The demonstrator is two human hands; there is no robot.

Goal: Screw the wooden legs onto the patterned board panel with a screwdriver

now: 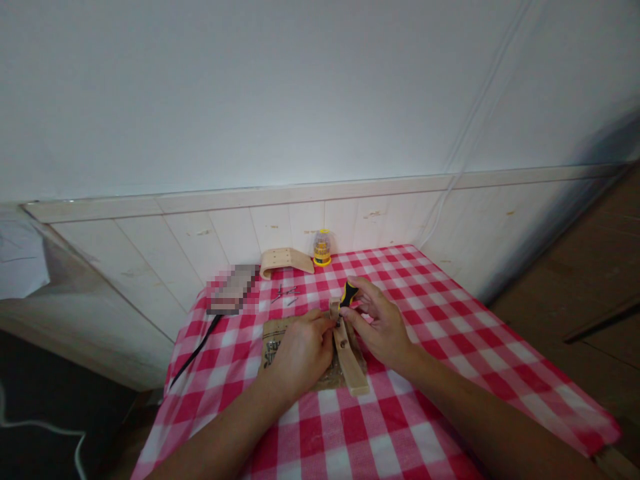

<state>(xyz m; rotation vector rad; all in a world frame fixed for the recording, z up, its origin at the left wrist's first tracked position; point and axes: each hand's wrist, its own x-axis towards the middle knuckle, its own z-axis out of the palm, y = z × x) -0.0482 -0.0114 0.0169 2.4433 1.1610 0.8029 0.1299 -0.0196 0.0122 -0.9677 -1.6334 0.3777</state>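
My right hand (383,323) is closed around a screwdriver (349,293) with a yellow and black handle. Its tip points down at a narrow wooden piece (354,373), which has a dark round hole along its length. My left hand (305,350) is curled, fingertips together against the wood beside the screwdriver tip; what they pinch, if anything, is hidden. Under the wood and my left hand lies a brown mat or bag (270,337) with dark printed letters. Several small metal screws or pins (287,293) are scattered on the cloth beyond my left hand.
A curved wooden part (285,259) with small holes lies near the wall, beside a clear and yellow bit case (323,250). At the left, a blurred-out flat object (233,290) trails a black strap (203,343). A red and white checked cloth (425,427) covers the table.
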